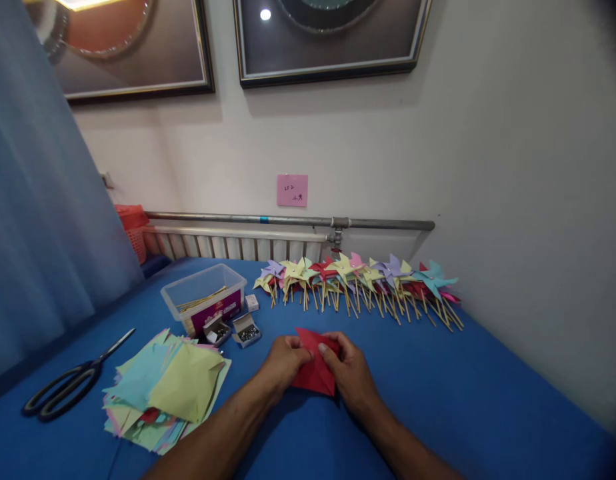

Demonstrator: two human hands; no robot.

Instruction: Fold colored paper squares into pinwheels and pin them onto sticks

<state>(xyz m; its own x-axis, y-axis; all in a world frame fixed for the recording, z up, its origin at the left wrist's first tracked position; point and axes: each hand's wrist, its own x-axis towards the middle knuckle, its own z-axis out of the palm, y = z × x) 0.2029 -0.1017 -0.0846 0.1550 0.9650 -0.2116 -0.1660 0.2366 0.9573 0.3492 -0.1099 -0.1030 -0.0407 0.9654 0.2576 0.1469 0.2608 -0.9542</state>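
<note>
A sheet of red paper [315,373] is held up between both hands, just over the blue table surface. My left hand [287,360] grips its left side with thumb and fingers closed. On the other side, my right hand [352,367] pinches the upper right edge, thumb on the near face and fingers behind. Parts of the sheet are hidden by the fingers. To the left lies a loose pile of coloured paper squares [188,383], mostly yellow and light blue. Finished paper pinwheels [344,268] on thin sticks lie in a row at the back.
Black-handled scissors [68,387] lie at the left. A clear plastic box [203,273] holds thin sticks. Two small open boxes, one with metal pins [248,333], stand before it. A blue curtain [43,200] hangs left; a pipe [238,219] and radiator run behind the table.
</note>
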